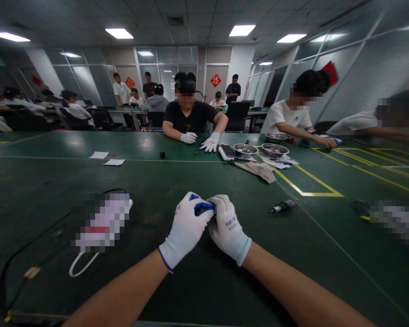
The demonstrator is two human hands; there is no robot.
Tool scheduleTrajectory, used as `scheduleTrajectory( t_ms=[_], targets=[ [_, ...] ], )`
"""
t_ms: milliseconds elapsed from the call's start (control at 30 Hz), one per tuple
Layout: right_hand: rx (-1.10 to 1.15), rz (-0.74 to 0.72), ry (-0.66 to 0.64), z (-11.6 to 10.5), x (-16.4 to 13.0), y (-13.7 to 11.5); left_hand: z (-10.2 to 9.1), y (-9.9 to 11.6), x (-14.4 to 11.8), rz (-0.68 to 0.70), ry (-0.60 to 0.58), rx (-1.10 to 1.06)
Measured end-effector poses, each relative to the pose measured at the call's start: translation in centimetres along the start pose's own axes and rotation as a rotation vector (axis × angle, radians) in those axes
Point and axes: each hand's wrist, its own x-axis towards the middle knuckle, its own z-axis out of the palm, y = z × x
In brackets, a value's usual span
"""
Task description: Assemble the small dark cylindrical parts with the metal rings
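My left hand [191, 227], in a white work glove with blue palm coating, has its thumb and fingers closed in a pinch. Against it rests my right hand [226, 227], gloved alike, its fingers curled inward. The fingertips of both meet just above the green tabletop [150, 281]. Whatever they hold between them is hidden by the gloves. To the right of my hands lies a short black-handled tool [283, 206] with a metal end; I cannot make out its kind.
A pixelated pale item [104, 222] with a white loop lies left, beside a black cable [30, 250]. Metal bowls [245, 150], a phone [227, 151] and a cloth [257, 170] stand far right. Across the table a gloved person [191, 113] sits; others work nearby.
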Motion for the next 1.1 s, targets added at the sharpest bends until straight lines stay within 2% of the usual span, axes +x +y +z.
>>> scheduleTrajectory(
  t_ms=[167,433,533,767,967,1100],
  targets=[
    [-0.073,-0.038,0.052,0.1,0.0,-0.1,0.1,-0.3,0.3,-0.138,-0.065,-0.252],
    [-0.270,-0.120,0.028,0.8,-0.3,0.6,1.1,-1.6,0.8,-0.303,-0.014,-0.509],
    [-0.273,-0.111,0.031,1.0,-0.3,0.6,1.0,-1.4,0.8,-0.296,0.013,-0.440],
    [-0.076,-0.092,0.117,0.8,-0.1,0.4,0.4,0.0,0.0,-0.110,-0.008,-0.196],
    [0.033,-0.105,-0.007,0.4,-0.1,0.7,-0.1,-0.6,0.4,-0.082,-0.086,-0.159],
    [0.115,-0.050,-0.028,0.5,-0.2,0.3,-0.7,-0.2,0.8,-0.062,-0.121,-0.067]
  ],
)
